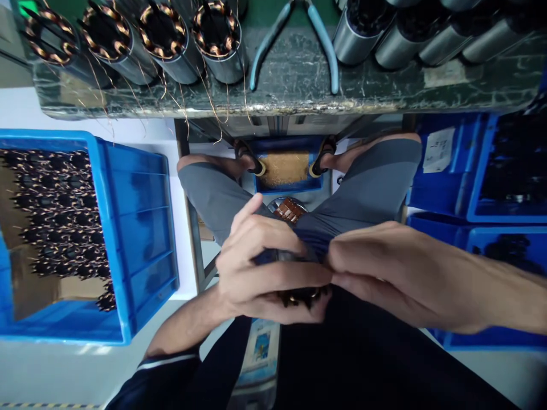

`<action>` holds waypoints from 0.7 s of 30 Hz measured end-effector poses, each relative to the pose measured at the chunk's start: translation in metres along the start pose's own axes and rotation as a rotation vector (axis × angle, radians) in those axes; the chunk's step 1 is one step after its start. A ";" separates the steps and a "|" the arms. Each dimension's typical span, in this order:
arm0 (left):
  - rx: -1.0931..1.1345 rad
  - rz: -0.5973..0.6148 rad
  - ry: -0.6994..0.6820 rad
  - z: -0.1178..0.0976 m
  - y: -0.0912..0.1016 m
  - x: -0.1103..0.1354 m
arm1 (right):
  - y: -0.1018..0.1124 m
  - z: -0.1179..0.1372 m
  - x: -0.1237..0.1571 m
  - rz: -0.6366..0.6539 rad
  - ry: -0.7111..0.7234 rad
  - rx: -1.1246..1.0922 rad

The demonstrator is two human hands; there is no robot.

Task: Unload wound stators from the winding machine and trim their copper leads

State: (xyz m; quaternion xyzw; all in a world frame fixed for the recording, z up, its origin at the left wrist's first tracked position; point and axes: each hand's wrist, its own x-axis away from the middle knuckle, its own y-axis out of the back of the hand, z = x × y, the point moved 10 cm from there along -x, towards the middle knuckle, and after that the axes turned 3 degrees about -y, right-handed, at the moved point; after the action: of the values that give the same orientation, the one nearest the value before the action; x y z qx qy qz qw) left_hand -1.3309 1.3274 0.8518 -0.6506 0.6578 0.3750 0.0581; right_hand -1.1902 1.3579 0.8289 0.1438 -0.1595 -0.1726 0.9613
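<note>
My left hand [256, 256] is wrapped around a motor stator [300, 297], held above my lap. Most of the part is hidden by the fingers; dark slots and copper windings show at its lower end. My right hand [384, 265] meets it from the right, thumb and fingers pinched together by the left fingertips. Whatever the pinch holds is too small or covered to make out. Ahead on the bench stand several wound stators [217, 40] in metal sleeves, with loose copper wires trailing over the edge.
Blue-handled pliers [322, 48] lie on the green bench [294, 94], beside several metal cylinders [354, 40]. A blue crate [141, 216] of wound cores is on the left. More blue bins [472, 165] with dark parts stand right. Below are a shallow blue tray [288, 188] and my knees.
</note>
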 end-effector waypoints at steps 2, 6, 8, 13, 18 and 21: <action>0.222 -0.025 0.158 0.025 -0.003 -0.001 | 0.007 0.021 0.002 -0.026 0.123 0.108; 1.091 0.656 0.937 0.052 -0.111 0.084 | 0.005 0.014 0.009 -0.075 0.153 0.348; 1.464 0.752 1.253 0.036 -0.135 0.135 | -0.002 -0.022 0.015 -0.061 -0.027 0.145; 0.985 0.221 0.895 0.071 -0.096 0.133 | -0.064 -0.115 0.052 -0.109 -0.638 -0.999; 0.556 0.409 0.642 0.060 -0.095 0.083 | -0.061 -0.083 0.044 -0.001 -0.398 -0.683; 0.891 0.672 0.919 0.040 -0.127 0.090 | -0.023 -0.033 0.039 0.025 -0.072 -0.015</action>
State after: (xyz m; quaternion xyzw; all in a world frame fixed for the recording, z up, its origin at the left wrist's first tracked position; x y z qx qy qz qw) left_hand -1.2468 1.2938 0.7197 -0.4196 0.8707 -0.2426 -0.0834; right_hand -1.1503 1.3298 0.8013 0.1282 -0.1944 -0.1666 0.9581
